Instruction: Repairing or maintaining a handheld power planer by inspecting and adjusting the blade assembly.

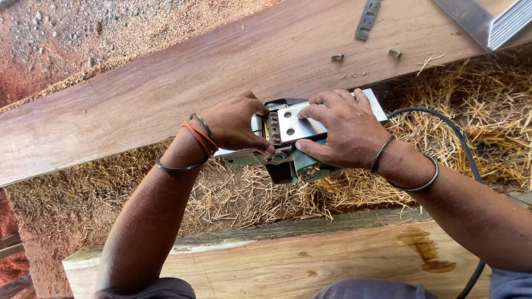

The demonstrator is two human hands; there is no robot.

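Observation:
An electric hand planer [293, 160] lies upside down between two timbers, its metal sole plate [299, 126] facing up. My left hand [235, 123] grips the planer's left end, fingers by the cutter drum. My right hand [341, 128] rests on the sole plate, thumb under its near edge. Both wrists wear dark bangles; the left also has orange bands. A black power cord [454, 133] runs from the planer to the right.
A wide reddish plank [166, 83] crosses the back; on it lie a grey planer blade [368, 19] and two small screws [338, 56]. A metal square [487, 22] sits top right. Straw and sawdust fill the gap. A pale timber [310, 260] lies nearest me.

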